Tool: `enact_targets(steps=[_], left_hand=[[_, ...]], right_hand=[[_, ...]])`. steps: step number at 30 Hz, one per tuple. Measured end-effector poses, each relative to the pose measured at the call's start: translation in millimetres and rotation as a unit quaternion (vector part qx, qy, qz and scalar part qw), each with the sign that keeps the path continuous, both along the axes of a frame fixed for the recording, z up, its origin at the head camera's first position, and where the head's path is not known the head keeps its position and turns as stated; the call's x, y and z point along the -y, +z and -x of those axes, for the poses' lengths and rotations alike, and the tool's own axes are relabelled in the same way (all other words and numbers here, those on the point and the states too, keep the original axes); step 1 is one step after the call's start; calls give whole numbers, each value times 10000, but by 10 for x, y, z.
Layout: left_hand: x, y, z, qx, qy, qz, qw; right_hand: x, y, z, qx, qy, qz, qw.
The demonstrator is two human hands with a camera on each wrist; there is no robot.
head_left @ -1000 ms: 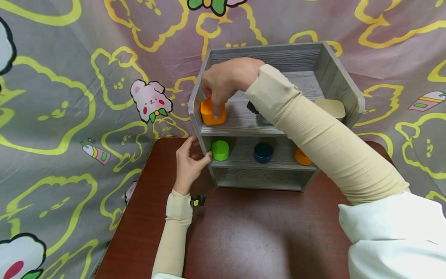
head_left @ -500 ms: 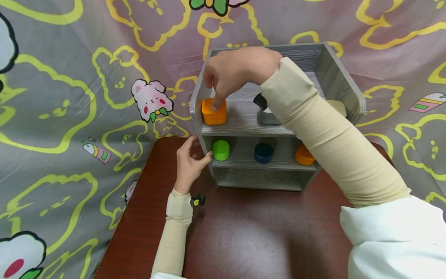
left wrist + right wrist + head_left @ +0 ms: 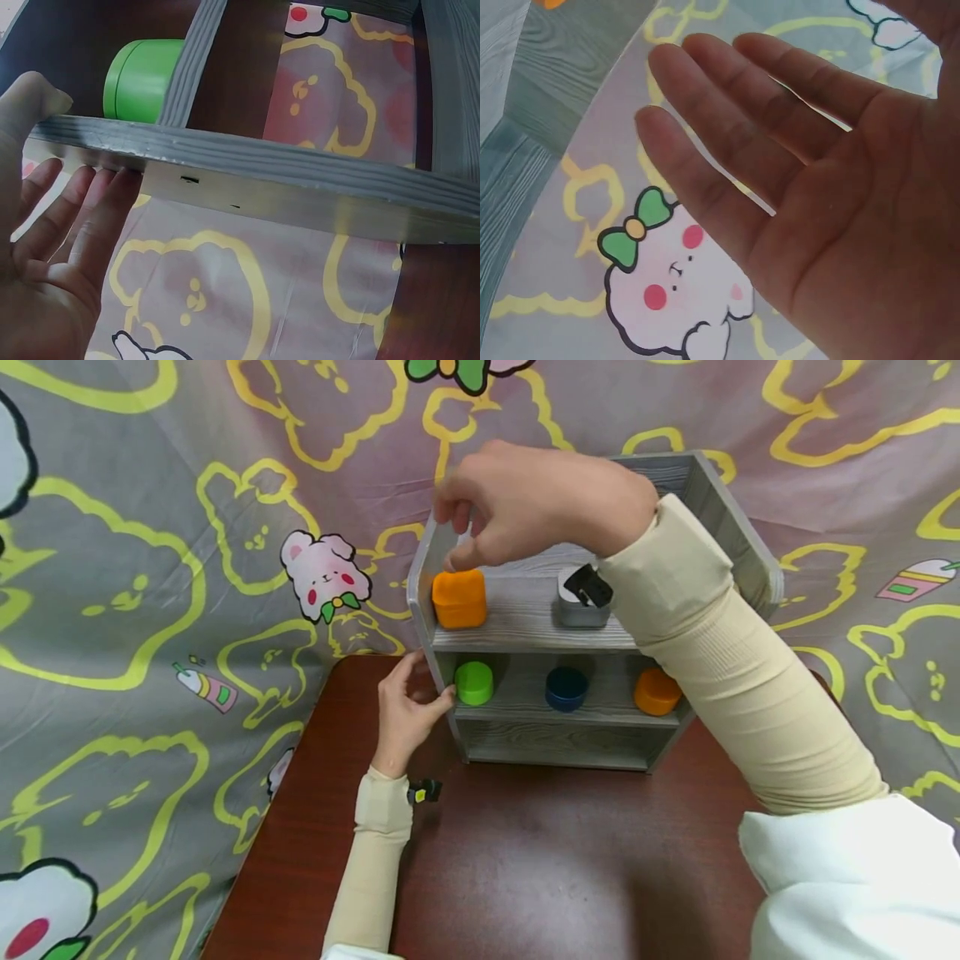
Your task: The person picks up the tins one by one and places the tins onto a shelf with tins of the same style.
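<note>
My left hand (image 3: 408, 710) grips the left side panel of a grey wood-grain shelf unit (image 3: 551, 744). In the left wrist view, the thumb of this hand (image 3: 56, 277) lies on the inner side of the panel (image 3: 300, 174), with the fingers against its outer face. A green round container (image 3: 474, 683) sits just inside, near that thumb. Above an orange squarish container (image 3: 459, 602) on the top shelf's left end hovers my right hand (image 3: 536, 497), holding nothing. Its fingers (image 3: 727, 142) are extended in the right wrist view.
Right of the orange container stands a grey container (image 3: 581, 614) with a pale top. The shelf below holds a dark blue round container (image 3: 566, 689) and an orange round one (image 3: 657, 692). A brown table (image 3: 555, 860) supports the unit; a patterned cloth (image 3: 247, 510) hangs behind.
My right hand has let go of the orange squarish container and lifted up and to the right. The grey container shows more now. My left hand has stayed in place.
</note>
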State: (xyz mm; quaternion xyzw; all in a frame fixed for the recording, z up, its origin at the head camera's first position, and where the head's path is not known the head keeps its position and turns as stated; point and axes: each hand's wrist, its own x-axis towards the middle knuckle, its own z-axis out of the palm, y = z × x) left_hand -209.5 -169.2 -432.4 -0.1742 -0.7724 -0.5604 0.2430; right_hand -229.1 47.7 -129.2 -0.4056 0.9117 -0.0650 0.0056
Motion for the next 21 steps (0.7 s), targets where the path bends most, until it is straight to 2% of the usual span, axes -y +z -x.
enact_targets(steps=[4, 11, 21], left_hand=[[18, -4, -14, -2, -8, 87, 10000], [31, 20, -48, -85, 76, 237, 9997], [81, 38, -103, -153, 184, 412, 9989]], right_hand=[[-77, -18, -117, -136, 278, 227, 9993], [-210, -47, -306, -432, 427, 390, 9974], [-417, -179, -449, -780, 716, 883, 9905]])
